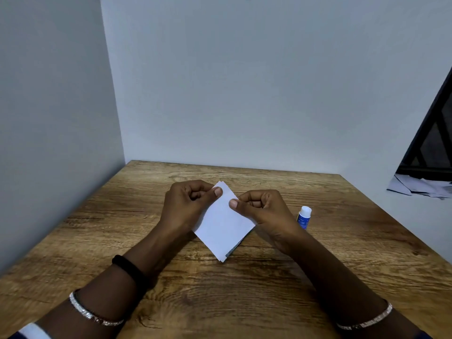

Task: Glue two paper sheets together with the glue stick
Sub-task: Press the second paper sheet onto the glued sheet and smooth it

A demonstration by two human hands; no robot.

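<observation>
1. Pinching the paper sheets (223, 231): left hand (188, 204) at their 11 o'clock corner; right hand (265, 212) at 2 o'clock.
2. Two sheets, stacked; one glue stick (304, 216), 3 o'clock of them, on the table (122, 228).

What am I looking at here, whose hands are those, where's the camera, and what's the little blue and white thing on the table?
There is no machine here: these are a person's two bare hands. The single picture comes from a wide-angle camera worn on that person's head, looking forward and down, which is why both forearms reach in from the bottom edge.

The left hand and the right hand each pinch the white paper sheets between thumb and curled fingers. The sheets are stacked, turned like a diamond, with their edges slightly offset.

The small blue and white thing is the glue stick, standing on the wooden table just beyond the right hand, with nobody touching it.

Behind is a plain wall, and at far right lies a heap of loose papers.
</observation>
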